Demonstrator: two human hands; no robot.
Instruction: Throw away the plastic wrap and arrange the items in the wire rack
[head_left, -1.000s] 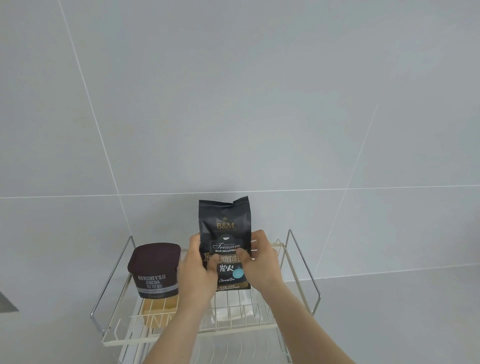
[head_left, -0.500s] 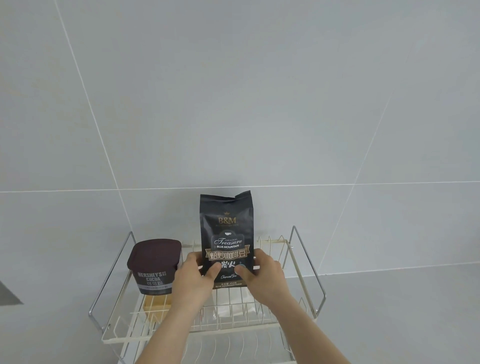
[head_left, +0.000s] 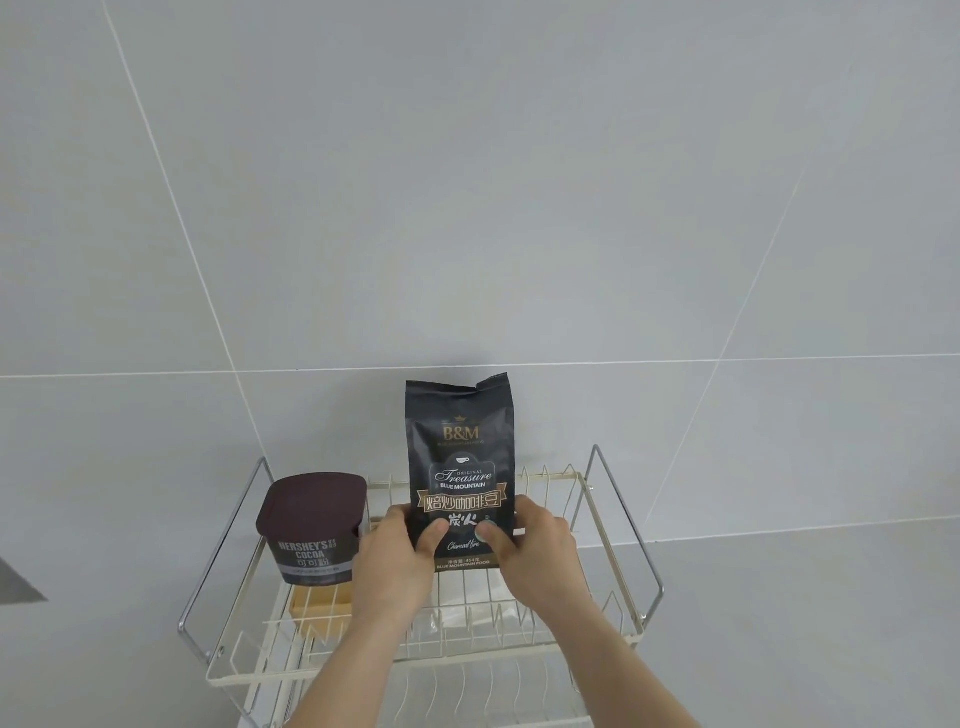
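Note:
A black B&M coffee bag (head_left: 460, 457) stands upright on the top shelf of the cream wire rack (head_left: 613, 631), near its middle. My left hand (head_left: 396, 558) grips the bag's lower left side and my right hand (head_left: 531, 551) grips its lower right side, thumbs on the front. A dark brown Hershey's cocoa tub (head_left: 311, 527) stands on the same shelf to the left, apart from the bag. No plastic wrap is clearly in view.
The rack stands against a grey tiled wall (head_left: 467, 208), with chrome side handles (head_left: 626, 519) rising at both ends. A tan box (head_left: 319, 613) and a pale item (head_left: 470, 603) lie under the top shelf. Grey counter (head_left: 805, 623) extends to the right.
The coffee bag has come down and settled lower onto the top shelf, both hands sliding down with it. The cocoa tub has not moved.

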